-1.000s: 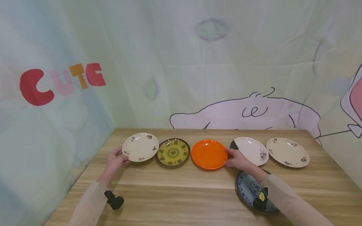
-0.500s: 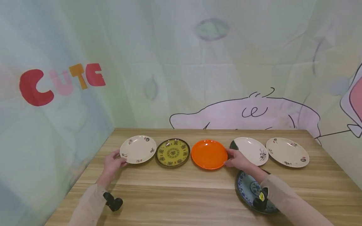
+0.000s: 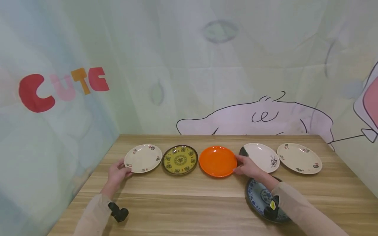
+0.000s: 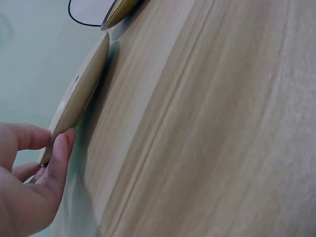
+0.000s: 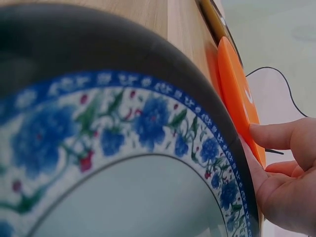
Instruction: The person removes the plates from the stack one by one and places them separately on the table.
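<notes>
My left hand (image 3: 117, 173) pinches the left rim of a cream plate (image 3: 143, 158) with small dark motifs at the left end of the row. In the left wrist view, thumb and fingers sit on either side of that plate's edge (image 4: 79, 96). My right hand (image 3: 248, 167) grips the right rim of an orange plate (image 3: 218, 161). The right wrist view shows the thumb on one face of the orange rim (image 5: 236, 84) and fingers on the other. Between the two held plates lies an olive-yellow plate (image 3: 180, 160) with a dark rim.
Right of the orange plate lie a white plate (image 3: 261, 158) with a dark patch and an oval cream plate (image 3: 299, 158). A blue-patterned plate (image 3: 260, 196) sits below my right forearm, partly covered. The wooden table (image 3: 177, 209) meets a printed curtain (image 3: 147, 65) behind.
The cream plate in my left hand has come down and slightly left, nearer to me. My right hand and the orange plate have stayed in place.
</notes>
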Demonstrator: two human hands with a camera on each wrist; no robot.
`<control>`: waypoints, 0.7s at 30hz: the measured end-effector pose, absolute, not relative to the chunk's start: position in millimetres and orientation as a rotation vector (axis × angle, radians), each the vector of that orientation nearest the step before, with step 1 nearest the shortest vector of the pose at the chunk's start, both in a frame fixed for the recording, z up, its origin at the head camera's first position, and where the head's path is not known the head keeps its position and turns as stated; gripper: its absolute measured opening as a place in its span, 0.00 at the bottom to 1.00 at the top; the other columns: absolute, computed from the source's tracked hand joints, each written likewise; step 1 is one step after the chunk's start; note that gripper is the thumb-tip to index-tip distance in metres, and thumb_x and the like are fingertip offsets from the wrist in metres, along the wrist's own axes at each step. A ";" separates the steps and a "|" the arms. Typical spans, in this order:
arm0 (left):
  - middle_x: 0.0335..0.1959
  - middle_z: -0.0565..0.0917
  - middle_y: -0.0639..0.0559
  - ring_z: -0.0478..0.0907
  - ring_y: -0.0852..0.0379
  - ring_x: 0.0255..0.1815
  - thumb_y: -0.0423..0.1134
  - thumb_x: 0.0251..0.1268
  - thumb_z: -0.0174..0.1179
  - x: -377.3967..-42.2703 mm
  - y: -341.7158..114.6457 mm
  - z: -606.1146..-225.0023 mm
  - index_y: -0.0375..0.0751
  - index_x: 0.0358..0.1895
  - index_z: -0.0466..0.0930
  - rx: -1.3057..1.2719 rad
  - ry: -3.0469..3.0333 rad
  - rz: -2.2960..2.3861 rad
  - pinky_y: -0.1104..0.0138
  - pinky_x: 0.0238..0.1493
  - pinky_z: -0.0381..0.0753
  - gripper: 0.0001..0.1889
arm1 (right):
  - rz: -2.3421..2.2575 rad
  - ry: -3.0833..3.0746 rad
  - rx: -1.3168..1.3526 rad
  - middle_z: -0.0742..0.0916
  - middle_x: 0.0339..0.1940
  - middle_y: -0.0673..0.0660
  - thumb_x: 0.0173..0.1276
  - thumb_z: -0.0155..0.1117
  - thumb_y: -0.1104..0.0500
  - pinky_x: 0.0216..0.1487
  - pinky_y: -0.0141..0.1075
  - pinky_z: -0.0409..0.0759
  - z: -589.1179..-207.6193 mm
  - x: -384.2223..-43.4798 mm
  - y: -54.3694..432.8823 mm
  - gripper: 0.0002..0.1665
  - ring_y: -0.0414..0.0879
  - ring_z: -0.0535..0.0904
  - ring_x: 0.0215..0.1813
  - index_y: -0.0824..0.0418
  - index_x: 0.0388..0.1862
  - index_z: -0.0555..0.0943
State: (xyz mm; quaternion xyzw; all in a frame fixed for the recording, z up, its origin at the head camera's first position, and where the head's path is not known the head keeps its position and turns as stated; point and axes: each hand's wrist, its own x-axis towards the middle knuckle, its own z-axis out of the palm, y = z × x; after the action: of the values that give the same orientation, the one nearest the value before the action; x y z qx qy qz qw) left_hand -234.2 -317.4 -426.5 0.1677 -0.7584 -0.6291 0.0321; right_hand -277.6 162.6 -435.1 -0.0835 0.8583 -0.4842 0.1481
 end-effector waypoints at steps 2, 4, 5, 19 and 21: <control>0.63 0.55 0.22 0.76 0.70 0.24 0.19 0.57 0.46 -233.1 -316.6 -427.0 0.22 0.66 0.44 0.515 -2.334 -1.940 0.78 0.33 0.81 0.33 | -1.395 2.466 -0.237 0.61 0.67 0.71 0.58 0.61 0.67 0.66 0.51 0.59 -435.2 -277.7 162.4 0.41 0.61 0.59 0.67 0.74 0.67 0.55; 0.63 0.56 0.22 0.76 0.71 0.24 0.20 0.57 0.46 -232.6 -316.3 -427.7 0.21 0.66 0.45 0.519 -2.334 -1.946 0.78 0.33 0.80 0.32 | -1.398 2.462 -0.236 0.61 0.67 0.71 0.58 0.61 0.67 0.66 0.51 0.59 -435.4 -278.1 162.4 0.41 0.61 0.59 0.67 0.74 0.67 0.55; 0.62 0.56 0.21 0.76 0.70 0.24 0.20 0.58 0.46 -232.3 -316.1 -428.0 0.21 0.66 0.45 0.520 -2.336 -1.948 0.78 0.33 0.80 0.32 | -1.399 2.459 -0.235 0.61 0.67 0.71 0.58 0.61 0.67 0.66 0.51 0.59 -435.3 -278.2 162.5 0.41 0.61 0.59 0.67 0.74 0.67 0.55; 0.62 0.57 0.21 0.78 0.69 0.25 0.22 0.60 0.47 -231.2 -317.4 -433.2 0.20 0.66 0.45 0.526 -2.361 -1.966 0.76 0.32 0.81 0.32 | -1.423 2.428 -0.159 0.62 0.67 0.72 0.56 0.61 0.70 0.51 0.39 0.78 -434.5 -278.8 158.8 0.41 0.49 0.77 0.45 0.74 0.67 0.55; 0.61 0.57 0.21 0.78 0.68 0.25 0.22 0.60 0.48 -231.1 -317.4 -434.1 0.19 0.65 0.45 0.527 -2.361 -1.972 0.75 0.33 0.82 0.32 | -1.436 2.409 -0.142 0.61 0.67 0.72 0.56 0.60 0.71 0.45 0.36 0.81 -433.9 -278.7 157.9 0.41 0.46 0.78 0.39 0.74 0.67 0.54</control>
State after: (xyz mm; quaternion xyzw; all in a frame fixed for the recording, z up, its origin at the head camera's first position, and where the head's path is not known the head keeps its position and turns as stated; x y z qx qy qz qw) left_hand -231.1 -317.4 -434.1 0.1689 -0.7563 -0.6319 0.0102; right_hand -278.7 157.9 -433.9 -0.0499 0.8460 -0.5042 0.1659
